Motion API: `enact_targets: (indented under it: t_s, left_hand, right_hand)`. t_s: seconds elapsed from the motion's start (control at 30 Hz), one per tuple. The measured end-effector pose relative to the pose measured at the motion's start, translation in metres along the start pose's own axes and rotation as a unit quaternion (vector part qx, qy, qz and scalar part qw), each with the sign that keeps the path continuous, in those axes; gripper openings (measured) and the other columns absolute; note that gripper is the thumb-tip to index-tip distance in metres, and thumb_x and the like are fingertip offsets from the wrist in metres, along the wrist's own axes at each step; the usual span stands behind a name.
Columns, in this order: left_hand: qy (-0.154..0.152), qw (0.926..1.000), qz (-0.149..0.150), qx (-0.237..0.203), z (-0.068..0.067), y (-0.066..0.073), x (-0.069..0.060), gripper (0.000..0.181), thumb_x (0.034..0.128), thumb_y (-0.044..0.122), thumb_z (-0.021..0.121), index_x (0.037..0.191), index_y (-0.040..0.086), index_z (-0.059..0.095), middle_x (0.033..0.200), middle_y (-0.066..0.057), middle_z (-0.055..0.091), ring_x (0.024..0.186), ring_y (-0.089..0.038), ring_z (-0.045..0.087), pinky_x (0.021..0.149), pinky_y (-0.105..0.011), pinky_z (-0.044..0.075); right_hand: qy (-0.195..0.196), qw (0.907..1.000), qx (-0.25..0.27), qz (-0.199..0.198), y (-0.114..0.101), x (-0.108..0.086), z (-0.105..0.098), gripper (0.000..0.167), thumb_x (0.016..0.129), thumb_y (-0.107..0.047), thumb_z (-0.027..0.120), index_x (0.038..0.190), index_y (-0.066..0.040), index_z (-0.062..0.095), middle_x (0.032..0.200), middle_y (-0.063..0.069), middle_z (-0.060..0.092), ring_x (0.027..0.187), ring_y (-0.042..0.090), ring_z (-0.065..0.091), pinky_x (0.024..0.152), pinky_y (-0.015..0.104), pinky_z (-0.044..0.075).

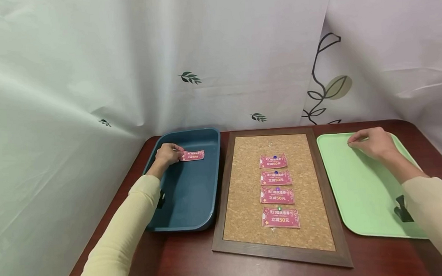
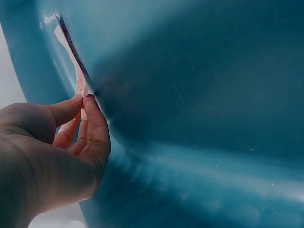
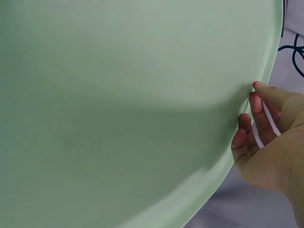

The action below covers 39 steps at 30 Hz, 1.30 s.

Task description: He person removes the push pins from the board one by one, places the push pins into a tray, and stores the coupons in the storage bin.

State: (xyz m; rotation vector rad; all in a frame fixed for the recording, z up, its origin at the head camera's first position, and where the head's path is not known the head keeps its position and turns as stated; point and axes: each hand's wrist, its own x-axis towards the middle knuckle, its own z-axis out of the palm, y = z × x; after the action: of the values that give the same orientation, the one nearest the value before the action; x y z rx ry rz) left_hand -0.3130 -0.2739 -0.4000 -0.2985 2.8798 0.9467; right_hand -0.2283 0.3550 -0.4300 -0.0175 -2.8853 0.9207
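My left hand (image 1: 166, 155) pinches one end of a pink paper coupon (image 1: 193, 155) between thumb and fingers, inside the blue tray (image 1: 188, 197). In the left wrist view the coupon (image 2: 78, 76) stands nearly edge-on by the tray wall. Over the far part of the green tray (image 1: 356, 189), my right hand (image 1: 374, 143) has thumb and index finger together. A tiny red pushpin (image 3: 255, 84) shows between those fingertips in the right wrist view; most of it is hidden. Between the trays, several matching coupons (image 1: 280, 217) hang in a column on the corkboard (image 1: 242, 194), each with a coloured pushpin (image 1: 279, 208) at its top.
The corkboard has a brown wooden frame (image 1: 281, 254) and lies on a dark red table (image 1: 189, 263). Behind the table hangs a white patterned sheet (image 1: 222, 72). Black wrist-camera parts (image 1: 403, 210) sit under the forearms.
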Motion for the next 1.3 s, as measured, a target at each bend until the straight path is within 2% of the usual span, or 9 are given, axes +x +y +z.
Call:
enact_targets:
  t_s: [0.13,0.27,0.47,0.6,0.73,0.83,1.07,1.2,1.3]
  left_hand:
    - [0.001,1.0000,0.000,-0.003,-0.001,-0.002,-0.002,0.020,0.1056,0.012,0.066,0.119,0.000,0.075,0.107,-0.016,0.075,0.079,-0.016,0.065,0.075,-0.031,0.057]
    - [0.008,1.0000,0.003,-0.004,-0.002,-0.003,-0.004,0.021,0.1057,0.012,0.066,0.119,0.000,0.075,0.107,-0.017,0.075,0.080,-0.016,0.065,0.074,-0.030,0.056]
    - [0.007,0.9998,-0.001,-0.018,-0.005,-0.004,-0.006,0.021,0.1079,0.012,0.062,0.119,-0.002,0.073,0.111,-0.019,0.073,0.086,-0.019,0.066,0.086,-0.038,0.060]
    - [0.013,0.9991,0.002,-0.041,-0.011,-0.004,-0.005,0.023,0.1092,0.013,0.060,0.119,-0.004,0.071,0.110,-0.020,0.072,0.091,-0.024,0.067,0.093,-0.044,0.059]
    - [0.023,0.9985,0.011,-0.049,-0.018,-0.002,-0.005,0.027,0.1088,0.017,0.062,0.124,-0.004,0.070,0.112,-0.021,0.071,0.097,-0.027,0.069,0.094,-0.044,0.059]
    - [0.026,0.9975,0.022,-0.063,-0.022,0.001,-0.006,0.031,0.1100,0.020,0.061,0.130,-0.003,0.067,0.121,-0.023,0.070,0.104,-0.032,0.070,0.095,-0.045,0.058]
    - [0.029,0.9933,0.064,-0.092,-0.027,0.025,-0.014,0.045,0.1117,0.027,0.058,0.149,0.002,0.055,0.144,-0.023,0.059,0.126,-0.042,0.063,0.105,-0.053,0.051]
    - [0.036,0.9899,0.096,-0.098,-0.024,0.046,-0.022,0.052,0.1114,0.029,0.058,0.155,0.003,0.049,0.154,-0.022,0.053,0.138,-0.039,0.054,0.113,-0.052,0.045]
    - [0.024,0.9856,0.124,-0.112,-0.020,0.064,-0.030,0.057,0.1109,0.030,0.060,0.158,0.003,0.045,0.157,-0.020,0.051,0.145,-0.037,0.047,0.116,-0.051,0.041]
  right_hand:
    - [-0.001,1.0000,-0.001,0.008,0.000,0.000,0.000,0.021,0.100,-0.014,0.071,0.103,0.006,0.076,0.107,0.029,0.072,0.100,0.048,0.061,0.074,0.043,0.042]
    - [-0.001,0.9998,-0.008,0.018,0.001,-0.001,-0.003,0.022,0.100,-0.015,0.071,0.106,0.006,0.075,0.110,0.031,0.071,0.102,0.051,0.058,0.074,0.046,0.042]
    - [-0.010,0.9995,-0.005,0.030,0.002,-0.004,-0.011,0.034,0.103,-0.019,0.065,0.122,0.009,0.069,0.113,0.031,0.071,0.110,0.055,0.054,0.075,0.047,0.043]
    - [-0.005,0.9995,0.002,0.032,0.002,-0.004,-0.017,0.044,0.105,-0.026,0.064,0.132,0.009,0.064,0.125,0.038,0.064,0.114,0.058,0.050,0.073,0.045,0.045]
    - [-0.008,0.9990,0.017,0.041,0.000,-0.001,-0.023,0.057,0.106,-0.034,0.064,0.143,0.009,0.056,0.134,0.040,0.059,0.127,0.065,0.040,0.085,0.058,0.048]
    - [-0.014,0.9985,0.019,0.048,-0.002,-0.001,-0.026,0.066,0.107,-0.038,0.062,0.149,0.011,0.048,0.141,0.043,0.050,0.136,0.069,0.028,0.097,0.069,0.040]
    - [-0.024,0.9990,0.023,0.029,-0.021,0.001,-0.024,0.077,0.107,-0.045,0.061,0.155,0.012,0.041,0.150,0.043,0.041,0.141,0.067,0.027,0.106,0.076,0.032]
    - [-0.024,0.9990,0.035,0.010,-0.037,0.003,-0.018,0.080,0.106,-0.049,0.063,0.156,0.010,0.041,0.153,0.040,0.041,0.137,0.062,0.042,0.105,0.073,0.036]
    - [-0.032,0.9981,0.053,-0.001,-0.050,0.003,-0.012,0.082,0.105,-0.050,0.065,0.157,0.009,0.040,0.155,0.038,0.042,0.133,0.059,0.050,0.103,0.070,0.042]
